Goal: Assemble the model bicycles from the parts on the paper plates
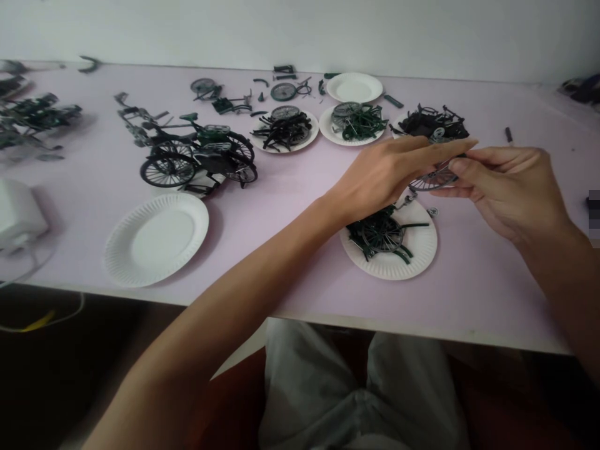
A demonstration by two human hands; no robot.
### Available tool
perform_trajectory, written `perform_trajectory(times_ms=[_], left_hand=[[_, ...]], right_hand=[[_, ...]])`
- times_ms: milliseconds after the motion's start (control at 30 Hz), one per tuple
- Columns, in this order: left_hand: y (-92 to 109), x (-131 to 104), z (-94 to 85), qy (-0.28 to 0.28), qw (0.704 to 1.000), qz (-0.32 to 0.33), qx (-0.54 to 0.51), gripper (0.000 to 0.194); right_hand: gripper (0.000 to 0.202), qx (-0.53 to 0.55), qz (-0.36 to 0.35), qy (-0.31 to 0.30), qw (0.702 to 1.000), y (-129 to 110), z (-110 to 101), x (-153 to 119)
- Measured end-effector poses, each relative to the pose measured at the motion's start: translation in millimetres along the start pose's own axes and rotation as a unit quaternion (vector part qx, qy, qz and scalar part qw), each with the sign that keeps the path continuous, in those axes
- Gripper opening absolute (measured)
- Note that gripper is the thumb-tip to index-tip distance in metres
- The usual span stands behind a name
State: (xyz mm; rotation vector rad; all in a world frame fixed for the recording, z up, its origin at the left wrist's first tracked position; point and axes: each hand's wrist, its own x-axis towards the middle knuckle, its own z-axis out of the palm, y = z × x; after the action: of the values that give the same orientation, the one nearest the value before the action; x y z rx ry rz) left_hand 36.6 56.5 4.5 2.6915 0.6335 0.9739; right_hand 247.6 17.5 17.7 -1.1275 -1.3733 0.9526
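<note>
Above the right part of the table, a small spoked model bicycle wheel is held between my two hands. My right hand pinches the wheel's rim, along with a small dark piece, between thumb and fingers. My left hand reaches over the wheel's other side with its index finger stretched out; its thumb and lower fingers are mostly hidden. Just below them sits a paper plate of dark bicycle parts, with another spoked wheel on top. A small round silvery part lies at that plate's edge.
Assembled model bicycles stand left of centre, behind a bare paper plate. Further back are plates of black parts, green parts and more dark parts. A white box with a cable is at far left.
</note>
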Motion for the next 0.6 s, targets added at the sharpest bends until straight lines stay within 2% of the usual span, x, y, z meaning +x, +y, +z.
perform_trajectory(times_ms=[167, 367, 600], left_hand=[[-2.3, -1.1, 2.2, 0.006, 1.000, 0.004, -0.008, 0.048], [-7.4, -0.3, 5.3, 0.003, 0.999, 0.011, -0.039, 0.049], [-4.5, -1.0, 4.5, 0.036, 0.997, 0.019, -0.059, 0.042]], right_hand=[[0.029, 0.001, 0.018, -0.023, 1.000, 2.1, -3.2, 1.0], [0.031, -0.014, 0.013, -0.020, 1.000, 2.2, -1.9, 0.2], [0.034, -0.011, 0.007, -0.014, 1.000, 3.6, -0.9, 0.2]])
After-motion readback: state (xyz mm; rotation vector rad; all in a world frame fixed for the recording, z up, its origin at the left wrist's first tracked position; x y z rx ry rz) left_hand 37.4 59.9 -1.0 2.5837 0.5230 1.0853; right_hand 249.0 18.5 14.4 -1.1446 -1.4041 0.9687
